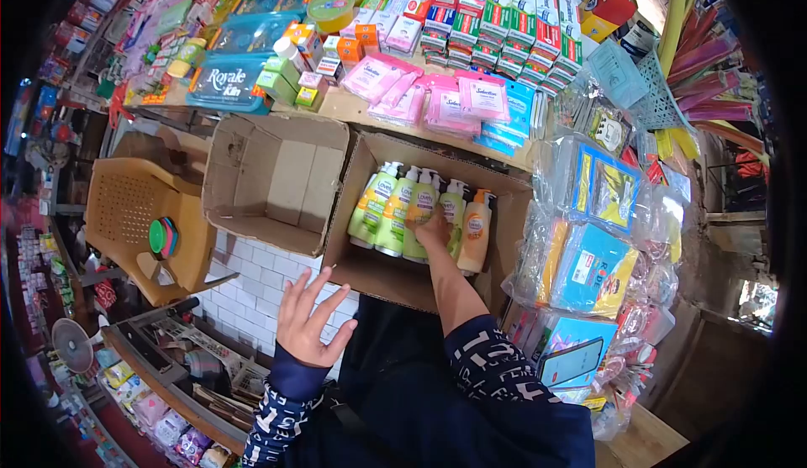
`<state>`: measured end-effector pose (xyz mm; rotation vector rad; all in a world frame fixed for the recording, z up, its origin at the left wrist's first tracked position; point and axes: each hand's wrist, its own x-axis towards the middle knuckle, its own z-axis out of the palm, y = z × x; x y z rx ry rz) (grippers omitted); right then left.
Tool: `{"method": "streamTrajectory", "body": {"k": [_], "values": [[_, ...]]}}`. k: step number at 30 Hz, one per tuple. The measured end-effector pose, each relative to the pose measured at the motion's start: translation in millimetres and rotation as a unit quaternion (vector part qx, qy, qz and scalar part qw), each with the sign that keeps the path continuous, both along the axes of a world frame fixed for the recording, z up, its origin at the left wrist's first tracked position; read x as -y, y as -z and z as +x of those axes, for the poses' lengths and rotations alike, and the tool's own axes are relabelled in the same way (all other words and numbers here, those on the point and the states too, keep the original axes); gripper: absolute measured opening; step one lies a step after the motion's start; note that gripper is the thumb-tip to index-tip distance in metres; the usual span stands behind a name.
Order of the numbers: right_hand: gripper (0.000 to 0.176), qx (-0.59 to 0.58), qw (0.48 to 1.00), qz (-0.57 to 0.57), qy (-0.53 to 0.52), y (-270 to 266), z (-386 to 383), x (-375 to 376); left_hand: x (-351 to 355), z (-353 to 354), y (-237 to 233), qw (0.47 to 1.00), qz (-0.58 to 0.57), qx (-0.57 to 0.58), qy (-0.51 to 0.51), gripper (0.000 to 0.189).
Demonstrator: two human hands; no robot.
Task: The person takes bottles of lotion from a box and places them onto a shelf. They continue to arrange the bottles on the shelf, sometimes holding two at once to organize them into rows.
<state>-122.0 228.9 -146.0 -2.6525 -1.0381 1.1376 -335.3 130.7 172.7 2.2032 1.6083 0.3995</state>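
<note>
My right hand (435, 226) reaches into an open cardboard box (395, 279) and grips a green pump bottle (419, 207) in a row of green bottles (374, 207), with one orange bottle (476, 231) at the right end. My left hand (309, 317) hovers open, fingers spread, just outside the box's near left corner, touching nothing. Both forearms wear dark blue printed sleeves.
A second, empty cardboard box (273, 178) sits to the left. Above is a counter (345, 105) with pink packets (454, 98), toothpaste boxes (504, 23) and plastic tubs. Hanging packaged goods (597, 241) crowd the right. A tan plastic chair (139, 216) stands at left.
</note>
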Motion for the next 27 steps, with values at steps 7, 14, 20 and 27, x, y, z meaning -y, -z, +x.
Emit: {"method": "streamTrajectory", "body": {"k": [7, 14, 20, 27], "values": [[0.085, -0.254, 0.955, 0.127, 0.085, 38, 30, 18, 3, 6, 17, 0.986, -0.100, 0.128, -0.027, 0.043], [0.071, -0.562, 0.790, 0.234, 0.073, -117, 22, 28, -6, 5, 49, 0.961, -0.153, 0.225, -0.056, 0.075], [0.047, -0.638, 0.707, 0.250, -0.174, -218, 9, 20, -9, 15, 79, 0.780, -0.277, 0.547, -0.126, 0.073], [0.063, 0.040, 0.952, 0.304, 0.022, 23, 118, 20, 20, -2, 66, 0.767, -0.304, 0.540, -0.168, 0.053]]}}
